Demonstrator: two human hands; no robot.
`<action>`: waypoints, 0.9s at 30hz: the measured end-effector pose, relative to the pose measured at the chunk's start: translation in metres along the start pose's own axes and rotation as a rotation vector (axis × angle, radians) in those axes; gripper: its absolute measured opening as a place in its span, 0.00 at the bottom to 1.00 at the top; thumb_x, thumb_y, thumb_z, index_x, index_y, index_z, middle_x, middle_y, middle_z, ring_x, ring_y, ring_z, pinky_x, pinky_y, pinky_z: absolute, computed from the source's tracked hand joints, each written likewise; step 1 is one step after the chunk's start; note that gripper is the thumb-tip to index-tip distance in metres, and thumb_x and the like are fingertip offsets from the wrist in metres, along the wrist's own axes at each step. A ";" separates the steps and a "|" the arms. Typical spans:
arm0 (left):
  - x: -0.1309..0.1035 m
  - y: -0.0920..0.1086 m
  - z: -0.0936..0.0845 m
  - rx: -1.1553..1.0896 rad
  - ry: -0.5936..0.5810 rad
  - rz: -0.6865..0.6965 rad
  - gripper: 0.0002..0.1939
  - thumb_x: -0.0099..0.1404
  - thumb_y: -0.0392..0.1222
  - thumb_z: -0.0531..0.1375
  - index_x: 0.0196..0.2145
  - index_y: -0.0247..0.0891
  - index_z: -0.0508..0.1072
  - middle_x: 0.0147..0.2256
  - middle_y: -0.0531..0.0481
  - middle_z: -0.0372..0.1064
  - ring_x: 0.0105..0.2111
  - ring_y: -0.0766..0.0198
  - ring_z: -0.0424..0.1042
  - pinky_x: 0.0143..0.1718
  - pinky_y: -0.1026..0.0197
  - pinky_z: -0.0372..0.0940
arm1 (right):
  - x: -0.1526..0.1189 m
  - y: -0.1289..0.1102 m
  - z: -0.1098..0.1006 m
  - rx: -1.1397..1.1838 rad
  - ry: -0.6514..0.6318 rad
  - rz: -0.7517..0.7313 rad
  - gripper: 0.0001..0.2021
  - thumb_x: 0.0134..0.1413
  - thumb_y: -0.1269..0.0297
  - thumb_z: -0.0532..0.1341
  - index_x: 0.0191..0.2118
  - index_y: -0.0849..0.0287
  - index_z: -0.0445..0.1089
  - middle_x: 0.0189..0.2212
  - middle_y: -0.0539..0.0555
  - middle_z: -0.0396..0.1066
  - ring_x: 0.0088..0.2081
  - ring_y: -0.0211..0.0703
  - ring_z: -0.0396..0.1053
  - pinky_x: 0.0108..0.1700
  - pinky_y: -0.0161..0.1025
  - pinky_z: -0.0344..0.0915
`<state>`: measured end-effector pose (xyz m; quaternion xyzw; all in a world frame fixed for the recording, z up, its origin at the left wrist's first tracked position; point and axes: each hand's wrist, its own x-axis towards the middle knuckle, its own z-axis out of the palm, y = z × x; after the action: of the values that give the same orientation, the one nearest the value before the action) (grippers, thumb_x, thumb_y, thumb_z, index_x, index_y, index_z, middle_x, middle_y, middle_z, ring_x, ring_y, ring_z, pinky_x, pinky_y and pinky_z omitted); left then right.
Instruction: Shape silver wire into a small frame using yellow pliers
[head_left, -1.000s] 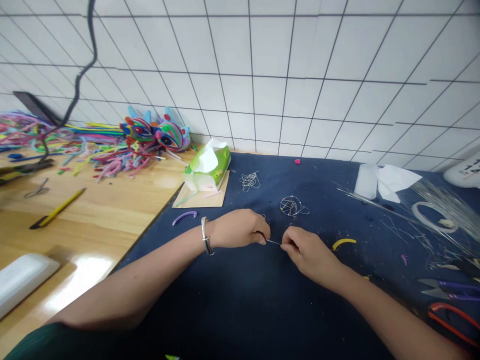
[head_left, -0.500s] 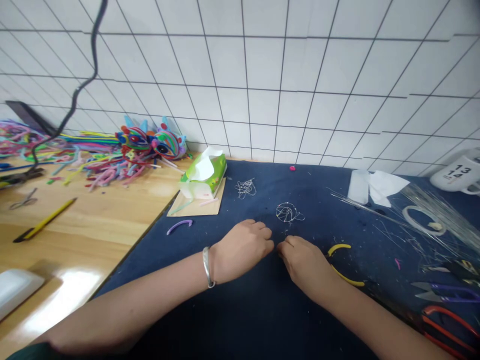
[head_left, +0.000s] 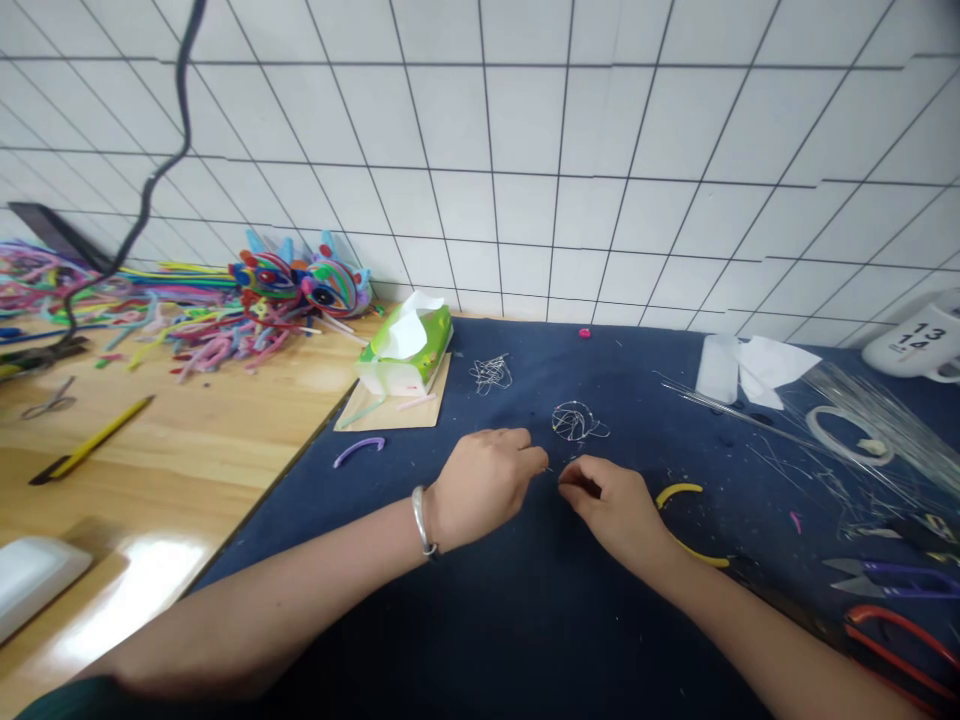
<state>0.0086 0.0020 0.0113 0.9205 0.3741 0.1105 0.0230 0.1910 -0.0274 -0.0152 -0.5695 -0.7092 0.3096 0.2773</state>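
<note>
We see two bare hands meeting over a dark blue cloth (head_left: 555, 620), at the centre of the view. The left hand (head_left: 484, 490) is curled, fingertips pinched together; the right hand (head_left: 611, 505) has thumb and forefinger tip to tip, and we cannot tell whether anything lies between them. A sliver of thin wire (head_left: 549, 467) appears to poke out at the left fingertips, in the small gap between the hands. As we judge it, such fine work goes best with the wire pinched near its end, both wrists low and steady, and the gap facing us.

Measured from that gap, a green tissue pack (head_left: 431, 352) sits between 10 and 11 o'clock. Straight metal rods (head_left: 889, 420) fan out towards 2, and a white mug (head_left: 907, 345) stands behind them. Red handles (head_left: 896, 630) lie at 4. Yellow-handled pliers (head_left: 679, 491), partly hidden, lie beside the right wrist around 3 to 4, where we think a sleeveless forearm could knock them. A loose wire tangle (head_left: 491, 375) rests at 11. Nearest, just past 12, a wire ring (head_left: 573, 421) could snag the knuckles.
</note>
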 end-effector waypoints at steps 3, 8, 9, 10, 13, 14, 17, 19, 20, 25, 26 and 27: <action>0.000 -0.001 0.004 -0.178 0.061 -0.090 0.10 0.63 0.35 0.50 0.34 0.39 0.72 0.28 0.49 0.66 0.30 0.63 0.66 0.30 0.62 0.59 | 0.000 0.000 0.001 0.159 -0.005 0.095 0.03 0.48 0.67 0.57 0.29 0.56 0.67 0.24 0.46 0.66 0.28 0.35 0.63 0.31 0.34 0.58; 0.005 -0.001 0.012 -0.573 0.129 -0.225 0.07 0.60 0.35 0.55 0.30 0.38 0.73 0.29 0.51 0.69 0.31 0.64 0.67 0.34 0.63 0.60 | -0.003 0.003 0.005 0.439 0.014 0.160 0.04 0.49 0.64 0.57 0.30 0.58 0.67 0.22 0.46 0.64 0.25 0.35 0.61 0.28 0.34 0.58; 0.006 0.000 0.014 -0.678 0.124 -0.263 0.06 0.59 0.36 0.56 0.29 0.38 0.73 0.28 0.51 0.69 0.30 0.65 0.66 0.34 0.63 0.60 | -0.003 0.003 0.006 0.485 0.026 0.166 0.04 0.48 0.64 0.57 0.30 0.58 0.67 0.22 0.46 0.64 0.25 0.35 0.61 0.28 0.34 0.59; 0.007 0.001 0.016 -0.794 0.115 -0.309 0.05 0.58 0.36 0.57 0.28 0.37 0.73 0.28 0.51 0.69 0.30 0.65 0.66 0.33 0.64 0.60 | -0.003 0.002 0.006 0.530 0.038 0.174 0.04 0.48 0.64 0.57 0.30 0.58 0.67 0.22 0.47 0.64 0.25 0.35 0.61 0.28 0.34 0.59; 0.009 0.007 0.023 -1.169 0.102 -0.459 0.04 0.57 0.38 0.59 0.28 0.35 0.72 0.26 0.51 0.68 0.27 0.68 0.64 0.30 0.65 0.59 | -0.004 0.000 0.006 0.669 0.053 0.206 0.04 0.47 0.64 0.59 0.29 0.59 0.66 0.21 0.46 0.63 0.24 0.34 0.60 0.28 0.34 0.59; 0.009 0.010 0.025 -1.268 0.103 -0.502 0.05 0.56 0.39 0.59 0.28 0.34 0.72 0.26 0.52 0.67 0.26 0.69 0.63 0.29 0.66 0.58 | -0.004 -0.001 0.006 0.715 0.050 0.219 0.04 0.46 0.64 0.60 0.29 0.59 0.66 0.21 0.46 0.62 0.24 0.33 0.60 0.28 0.34 0.58; 0.007 0.015 0.031 -1.458 0.075 -0.628 0.08 0.54 0.42 0.61 0.28 0.34 0.71 0.24 0.54 0.64 0.21 0.73 0.57 0.21 0.68 0.51 | -0.003 -0.002 0.006 0.825 0.032 0.257 0.05 0.46 0.64 0.61 0.28 0.59 0.66 0.20 0.46 0.62 0.23 0.32 0.59 0.27 0.33 0.57; 0.006 0.017 0.034 -1.543 0.056 -0.679 0.09 0.53 0.43 0.62 0.28 0.34 0.70 0.23 0.55 0.62 0.18 0.75 0.52 0.19 0.68 0.46 | -0.003 -0.001 0.007 0.883 0.022 0.285 0.06 0.45 0.63 0.62 0.28 0.59 0.66 0.20 0.46 0.62 0.23 0.32 0.59 0.27 0.33 0.56; 0.005 0.018 0.036 -1.584 0.052 -0.692 0.09 0.52 0.42 0.62 0.28 0.34 0.70 0.23 0.55 0.62 0.18 0.76 0.51 0.19 0.68 0.44 | -0.003 -0.001 0.008 0.909 0.018 0.302 0.07 0.44 0.63 0.62 0.28 0.59 0.66 0.20 0.46 0.62 0.23 0.32 0.59 0.27 0.33 0.56; 0.004 0.019 0.038 -1.716 0.048 -0.712 0.09 0.52 0.41 0.63 0.27 0.34 0.68 0.24 0.55 0.62 0.17 0.77 0.50 0.18 0.68 0.43 | -0.002 0.003 0.009 0.999 -0.020 0.366 0.08 0.42 0.62 0.64 0.27 0.59 0.65 0.19 0.45 0.63 0.21 0.32 0.59 0.26 0.33 0.55; 0.004 0.020 0.038 -1.727 0.052 -0.709 0.08 0.52 0.40 0.62 0.27 0.33 0.68 0.24 0.55 0.62 0.17 0.77 0.50 0.19 0.68 0.43 | -0.002 0.004 0.009 1.010 -0.029 0.371 0.08 0.41 0.62 0.64 0.27 0.59 0.65 0.19 0.45 0.63 0.21 0.32 0.59 0.26 0.33 0.55; 0.004 0.020 0.038 -1.733 0.057 -0.705 0.08 0.52 0.40 0.62 0.27 0.33 0.67 0.24 0.55 0.62 0.17 0.77 0.50 0.19 0.68 0.43 | -0.002 0.004 0.009 1.021 -0.036 0.375 0.08 0.41 0.62 0.64 0.27 0.59 0.65 0.19 0.45 0.63 0.21 0.32 0.60 0.26 0.33 0.55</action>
<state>0.0339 -0.0080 -0.0224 0.4124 0.4192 0.3600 0.7243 0.1871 -0.0296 -0.0242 -0.4739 -0.3596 0.6684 0.4466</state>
